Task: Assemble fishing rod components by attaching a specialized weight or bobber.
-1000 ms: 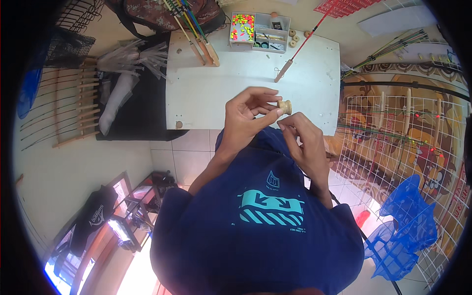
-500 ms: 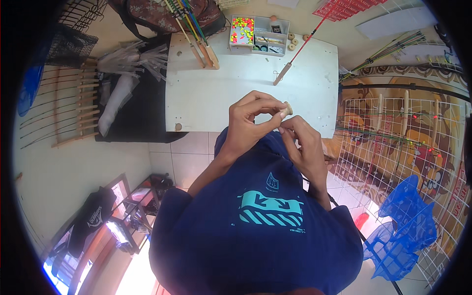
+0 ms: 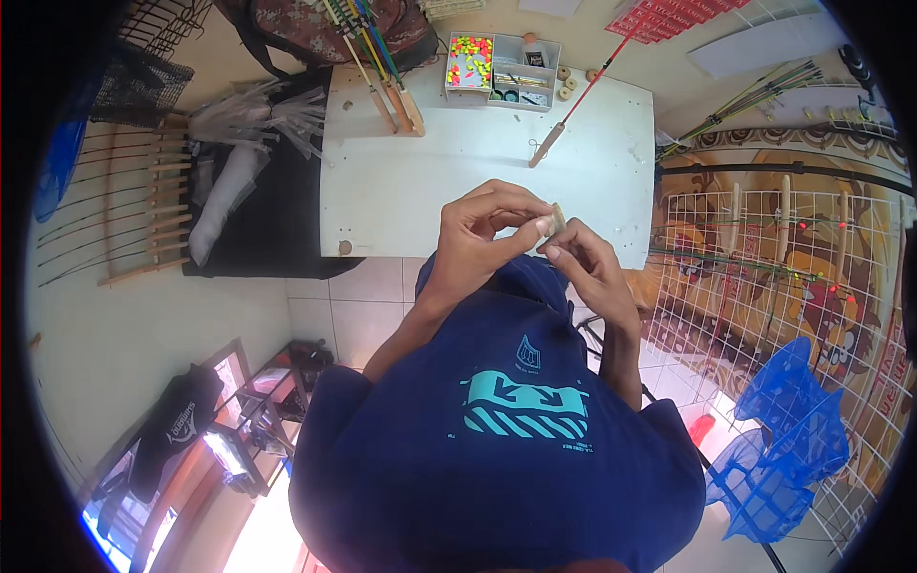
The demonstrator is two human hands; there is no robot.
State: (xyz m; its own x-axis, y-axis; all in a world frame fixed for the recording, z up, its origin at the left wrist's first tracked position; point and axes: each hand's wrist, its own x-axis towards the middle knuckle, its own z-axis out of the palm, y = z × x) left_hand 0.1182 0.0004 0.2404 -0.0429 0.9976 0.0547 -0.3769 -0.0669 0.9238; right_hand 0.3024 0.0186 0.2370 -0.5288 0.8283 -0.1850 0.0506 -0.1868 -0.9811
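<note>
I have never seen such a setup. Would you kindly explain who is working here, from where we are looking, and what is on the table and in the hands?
There is no machine: a person works with two bare hands. A wide fisheye camera on the person's head looks down, so straight edges look bent. On the white rectangular table are a grey plastic compartment tray with small bright-coloured pieces, several thin rods with light-brown handles, and a thin red rod with a brown handle. The left hand pinches a small tan piece. The right hand is close beside it; whether it touches is hard to tell.
</note>
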